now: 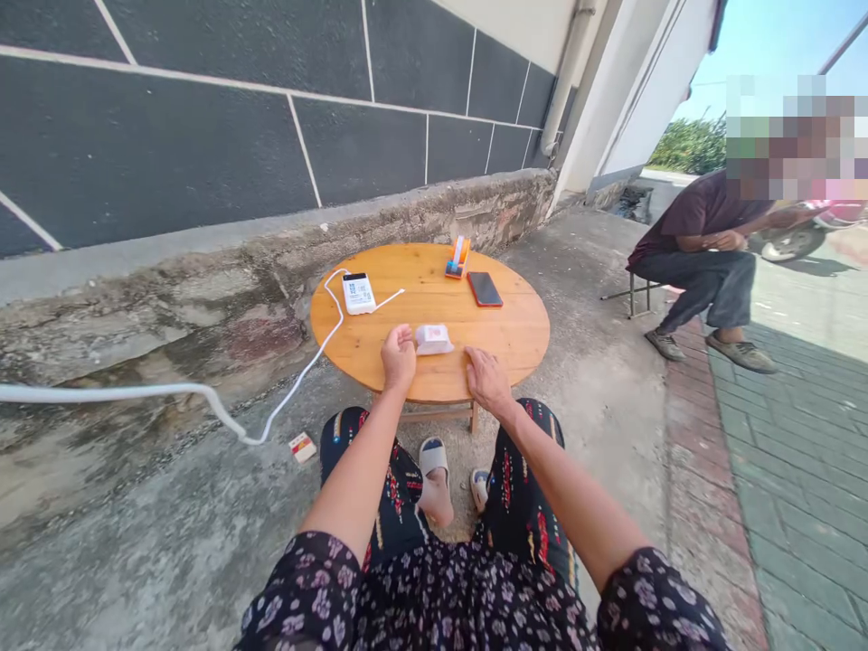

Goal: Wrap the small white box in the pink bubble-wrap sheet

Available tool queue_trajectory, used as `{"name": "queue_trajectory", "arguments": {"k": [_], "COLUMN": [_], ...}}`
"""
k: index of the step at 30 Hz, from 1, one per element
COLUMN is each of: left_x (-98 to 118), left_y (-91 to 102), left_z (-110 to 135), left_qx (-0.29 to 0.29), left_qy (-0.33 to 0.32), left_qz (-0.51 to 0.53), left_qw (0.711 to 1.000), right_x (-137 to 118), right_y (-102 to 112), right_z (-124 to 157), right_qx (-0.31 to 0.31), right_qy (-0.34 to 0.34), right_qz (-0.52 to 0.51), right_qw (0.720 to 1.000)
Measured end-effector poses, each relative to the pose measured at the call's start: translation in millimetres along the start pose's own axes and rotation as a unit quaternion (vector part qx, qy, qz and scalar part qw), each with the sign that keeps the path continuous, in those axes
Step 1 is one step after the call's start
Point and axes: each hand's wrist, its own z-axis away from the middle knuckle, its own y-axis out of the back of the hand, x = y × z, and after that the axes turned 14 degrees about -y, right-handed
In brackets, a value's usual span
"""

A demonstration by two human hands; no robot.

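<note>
A small parcel in white translucent wrapping [434,340] lies near the front middle of the round wooden table [407,384]. Close to its left end is my left hand [399,357], fingers curled in and the inside of the grip hidden; whether it touches the wrapping I cannot tell. To the right of the parcel, apart from it, my right hand [486,378] rests at the table's front edge with fingers stretched out. Behind them lie a dark phone with a red edge [485,289] and an orange tape dispenser [458,258].
A white device with a printed front [358,294] sits at the table's left, its white cable [298,389] running off leftward. A small box [302,447] is on the ground. The wall [203,145] rises behind. Another person [712,217] sits on a stool at the right.
</note>
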Motion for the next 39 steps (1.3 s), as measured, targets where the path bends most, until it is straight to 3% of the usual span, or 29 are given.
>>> {"name": "queue_trajectory", "arguments": {"k": [12, 39], "left_x": [1, -11], "left_y": [0.5, -1.0], "left_z": [-1, -1], "left_qx": [0.003, -0.015], "left_qy": [0.01, -0.036], "left_qz": [0.008, -0.055], "left_qw": [1.0, 0.998], "right_x": [-3, 6], "right_y": [2, -1], "right_z": [0, -1], "right_qx": [-0.006, -0.018], "right_qy": [-0.002, -0.004], "right_qz": [0.024, -0.025], "right_qw": [1.0, 1.0]}}
